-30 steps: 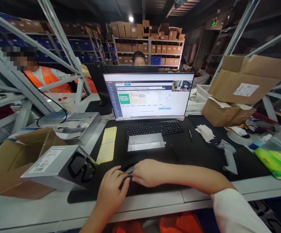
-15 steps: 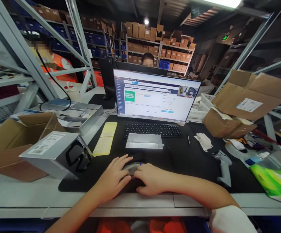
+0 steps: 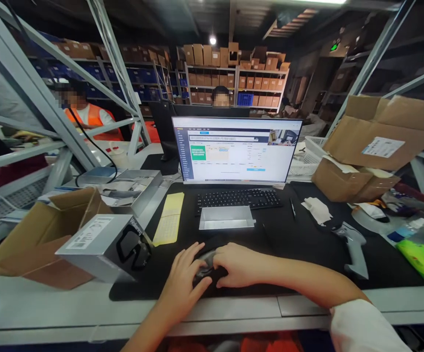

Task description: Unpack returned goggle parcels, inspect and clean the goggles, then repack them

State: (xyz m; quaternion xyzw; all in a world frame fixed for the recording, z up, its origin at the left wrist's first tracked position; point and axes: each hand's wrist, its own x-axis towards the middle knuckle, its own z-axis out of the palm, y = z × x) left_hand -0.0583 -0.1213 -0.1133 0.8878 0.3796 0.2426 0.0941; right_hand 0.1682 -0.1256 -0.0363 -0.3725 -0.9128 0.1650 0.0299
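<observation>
Between my two hands is a dark object with a glossy grey face (image 3: 207, 258), low over the black desk mat (image 3: 278, 239). Much of it is covered, so its kind cannot be made out. My left hand (image 3: 184, 278) grips its left end, fingers along the far side and thumb on the near side. Curled around the right end is my right hand (image 3: 238, 264). Just beyond lies an open silver-grey box tray (image 3: 227, 218). A grey carton printed with black goggles (image 3: 105, 247) stands to the left of my left hand.
An open cardboard box (image 3: 32, 259) sits at the left, beside a yellow label sheet (image 3: 170, 220). Behind the tray are a keyboard (image 3: 239, 197) and monitor (image 3: 237, 151). On the right are a handheld scanner (image 3: 354, 249), crumpled tissue (image 3: 317, 210) and stacked cartons (image 3: 373, 132).
The view has shifted, so desk items appear farther right and slightly lower. Both hands stay on the dark object, with more of its dark near side showing.
</observation>
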